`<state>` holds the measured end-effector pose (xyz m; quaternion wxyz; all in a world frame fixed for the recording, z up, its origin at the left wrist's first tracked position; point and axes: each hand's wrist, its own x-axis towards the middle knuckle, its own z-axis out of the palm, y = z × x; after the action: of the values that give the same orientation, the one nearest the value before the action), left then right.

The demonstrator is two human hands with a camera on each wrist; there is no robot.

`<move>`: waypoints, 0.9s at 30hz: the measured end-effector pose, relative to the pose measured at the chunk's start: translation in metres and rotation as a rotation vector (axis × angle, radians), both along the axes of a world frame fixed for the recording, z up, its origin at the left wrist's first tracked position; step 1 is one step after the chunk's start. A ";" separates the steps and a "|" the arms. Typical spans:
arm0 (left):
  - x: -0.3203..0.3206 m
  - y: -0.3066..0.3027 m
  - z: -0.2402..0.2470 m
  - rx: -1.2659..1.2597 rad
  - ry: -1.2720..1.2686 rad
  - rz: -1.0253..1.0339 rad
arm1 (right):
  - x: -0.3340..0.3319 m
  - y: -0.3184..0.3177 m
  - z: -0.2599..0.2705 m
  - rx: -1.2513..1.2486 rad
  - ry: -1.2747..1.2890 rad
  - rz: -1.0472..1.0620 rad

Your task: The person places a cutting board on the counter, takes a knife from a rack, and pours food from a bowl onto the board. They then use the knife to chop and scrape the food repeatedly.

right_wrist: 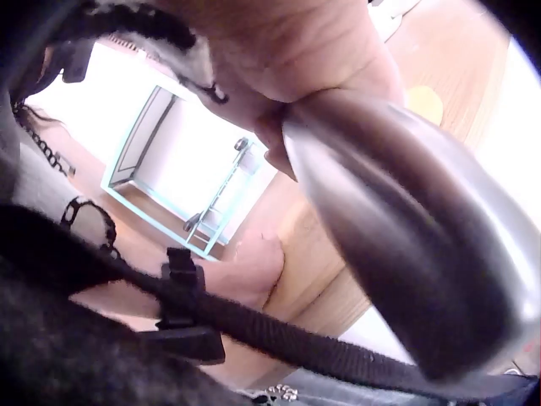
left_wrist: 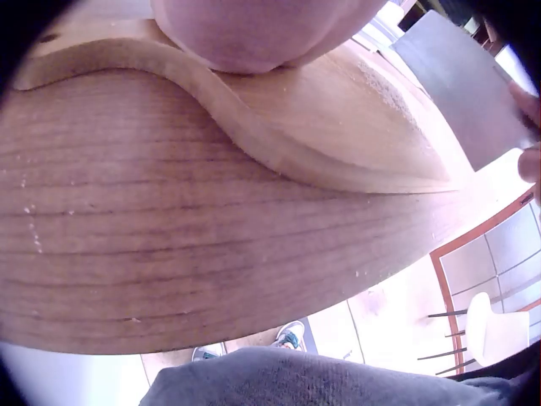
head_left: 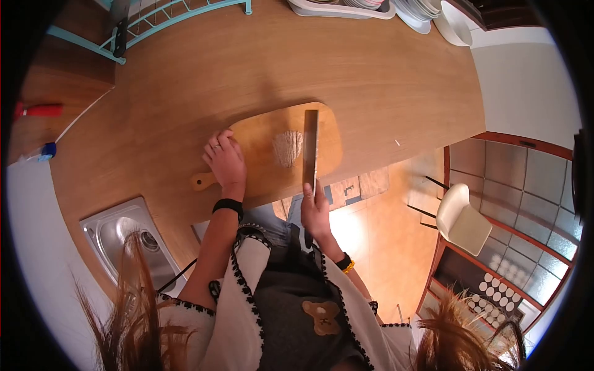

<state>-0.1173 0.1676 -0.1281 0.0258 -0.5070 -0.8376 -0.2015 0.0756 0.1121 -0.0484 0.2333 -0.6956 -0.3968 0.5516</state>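
Chopping seems to be the step in hand, and the 2 hands share the work. The right hand (head_left: 315, 213) has its fingers wrapped round the dark handle of a knife (head_left: 310, 148), a firm closed grip. In the right wrist view this handle (right_wrist: 406, 237) looks smooth, rounded and a little shiny. The blade is long, straight and grey, with a square end. It stands over the cutting board (head_left: 257, 133), just beside the right edge of a pale heap (head_left: 288, 148). I cannot tell if the edge touches the wood.

The left hand (head_left: 226, 161) lies flat on the left part of the board, near the short handle. Its fingers are stretched and close together; it presses down and pinches nothing.

The heap sits near the middle of the board. It is fine and crumbly, already cut small, but what it is I cannot say. The board is light wood with rounded corners, and its rim rises a little from the counter (left_wrist: 169, 211), which is darker wood with long straight grain.

By my judgement the next move calls for a steady board under the left palm, with the blade brought over the heap and well apart from the left fingers.

A steel sink (head_left: 124, 238) is at the left. A turquoise wire rack (head_left: 173, 18) and white plates (head_left: 414, 9) stand at the far edge.
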 end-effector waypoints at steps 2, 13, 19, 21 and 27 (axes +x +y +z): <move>0.001 0.000 0.001 0.001 -0.009 -0.001 | 0.008 0.013 0.014 -0.081 0.141 -0.063; -0.003 -0.003 -0.001 0.007 -0.026 -0.028 | 0.072 0.054 -0.038 0.044 0.141 0.074; -0.004 -0.004 0.003 -0.039 -0.029 -0.019 | 0.057 0.052 -0.043 0.170 -0.631 0.473; -0.005 -0.006 0.003 -0.044 -0.020 -0.024 | 0.051 0.050 -0.049 0.267 -0.832 0.525; -0.009 -0.007 0.000 -0.067 0.025 -0.010 | 0.033 0.085 -0.007 0.144 -1.107 0.701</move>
<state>-0.1261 0.1601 -0.1282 0.0181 -0.5144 -0.8409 -0.1670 0.1083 0.1968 -0.0554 -0.1524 -0.6887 -0.6972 0.1278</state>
